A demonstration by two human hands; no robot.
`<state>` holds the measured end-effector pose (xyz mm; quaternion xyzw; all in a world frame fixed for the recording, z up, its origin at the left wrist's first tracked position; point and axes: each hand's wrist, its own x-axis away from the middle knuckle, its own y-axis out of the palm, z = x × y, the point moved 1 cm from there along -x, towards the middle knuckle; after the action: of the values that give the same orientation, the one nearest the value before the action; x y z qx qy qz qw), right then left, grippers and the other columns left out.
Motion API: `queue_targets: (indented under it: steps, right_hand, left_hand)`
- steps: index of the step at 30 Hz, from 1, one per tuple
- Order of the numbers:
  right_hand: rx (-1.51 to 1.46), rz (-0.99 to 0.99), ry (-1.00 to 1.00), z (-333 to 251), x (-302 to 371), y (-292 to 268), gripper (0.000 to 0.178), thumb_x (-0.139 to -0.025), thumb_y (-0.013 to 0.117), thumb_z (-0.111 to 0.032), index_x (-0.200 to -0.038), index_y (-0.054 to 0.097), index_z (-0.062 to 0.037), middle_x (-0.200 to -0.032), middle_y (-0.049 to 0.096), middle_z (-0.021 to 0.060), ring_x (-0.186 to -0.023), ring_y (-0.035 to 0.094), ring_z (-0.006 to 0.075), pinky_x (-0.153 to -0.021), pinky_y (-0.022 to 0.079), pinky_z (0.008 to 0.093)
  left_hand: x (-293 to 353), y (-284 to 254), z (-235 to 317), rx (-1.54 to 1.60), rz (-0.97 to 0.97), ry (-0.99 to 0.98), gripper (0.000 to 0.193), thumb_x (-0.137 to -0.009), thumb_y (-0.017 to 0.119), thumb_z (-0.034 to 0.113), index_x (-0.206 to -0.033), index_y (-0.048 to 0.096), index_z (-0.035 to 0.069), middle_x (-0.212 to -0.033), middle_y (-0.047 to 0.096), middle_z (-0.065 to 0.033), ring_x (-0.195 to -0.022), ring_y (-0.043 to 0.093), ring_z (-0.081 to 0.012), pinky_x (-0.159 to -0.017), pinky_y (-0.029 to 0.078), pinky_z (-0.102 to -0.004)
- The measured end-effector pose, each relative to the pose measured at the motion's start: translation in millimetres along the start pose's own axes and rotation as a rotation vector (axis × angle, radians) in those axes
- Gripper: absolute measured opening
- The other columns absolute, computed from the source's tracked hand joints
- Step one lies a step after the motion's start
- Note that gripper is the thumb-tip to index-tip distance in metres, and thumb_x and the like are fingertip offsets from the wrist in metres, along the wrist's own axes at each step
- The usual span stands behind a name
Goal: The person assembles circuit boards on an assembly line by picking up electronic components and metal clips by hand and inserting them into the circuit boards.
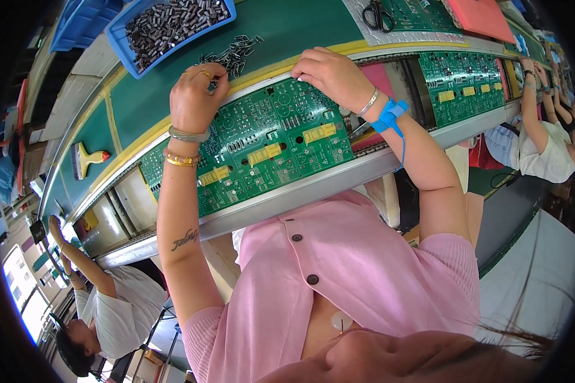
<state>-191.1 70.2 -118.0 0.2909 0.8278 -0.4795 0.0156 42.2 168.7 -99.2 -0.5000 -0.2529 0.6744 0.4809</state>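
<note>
A green circuit board panel [287,143] lies on the conveyor rail in front of me, fitted with yellow block parts and rows of small parts. My left hand [198,96] is over the panel's far left edge, beside a small heap of loose metal-legged components [238,54]. Its fingers are curled into a pinch; whatever they hold is hidden. At the panel's far right corner is my right hand [332,75], fingers bent together by the rail edge. I cannot make out anything in them. A blue strap [390,115] circles my right wrist.
A blue bin [172,32] of cylindrical components stands at the back left. A yellow-handled brush [89,159] lies on the green bench. Black scissors [378,16] lie at the back right. Another populated board [463,89] sits farther right on the rail. People work on both sides.
</note>
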Motion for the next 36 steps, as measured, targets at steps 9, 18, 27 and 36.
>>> queue_targets:
  steps: [9,18,27,36]
  right_hand:
    - [0.070,-0.029,-0.051,-1.6,-1.1,1.3,0.007,-0.078,0.058,-0.011,-0.084,0.060,-0.0084,-0.082,0.054,0.0035,-0.085,0.054,0.0231,-0.070,0.048,0.0336]
    - [0.140,-0.075,-0.071,-5.2,-3.7,3.9,0.009,-0.078,0.055,-0.011,-0.084,0.060,-0.0083,-0.083,0.053,0.0032,-0.086,0.053,0.0225,-0.070,0.048,0.0327]
    - [0.215,-0.094,-0.074,-9.7,-3.2,4.0,0.012,-0.077,0.052,-0.009,-0.087,0.059,-0.0072,-0.086,0.052,0.0041,-0.086,0.052,0.0229,-0.071,0.048,0.0327]
    - [0.153,-0.098,-0.068,-15.7,-11.2,-2.0,0.012,-0.078,0.055,-0.010,-0.088,0.061,-0.0077,-0.087,0.054,0.0050,-0.089,0.053,0.0235,-0.074,0.049,0.0344]
  left_hand:
    - [-2.7,1.8,2.1,0.044,0.024,-0.012,0.007,-0.071,0.067,0.006,-0.076,0.063,0.008,-0.079,0.064,-0.0030,-0.075,0.060,-0.0230,-0.066,0.049,-0.0328]
    - [0.1,-1.3,5.7,0.020,0.059,-0.048,0.012,-0.076,0.064,0.004,-0.086,0.068,0.009,-0.086,0.064,-0.0025,-0.079,0.060,-0.0231,-0.069,0.049,-0.0326]
    - [20.0,-19.7,21.3,0.342,0.074,-0.288,0.009,-0.077,0.065,0.002,-0.086,0.066,0.003,-0.084,0.064,-0.0056,-0.074,0.063,-0.0166,-0.067,0.050,-0.0247]
    - [65.3,-12.8,25.2,0.668,-0.206,-0.544,0.010,-0.079,0.065,0.002,-0.089,0.065,0.000,-0.085,0.064,-0.0040,-0.074,0.061,-0.0101,-0.068,0.049,-0.0221]
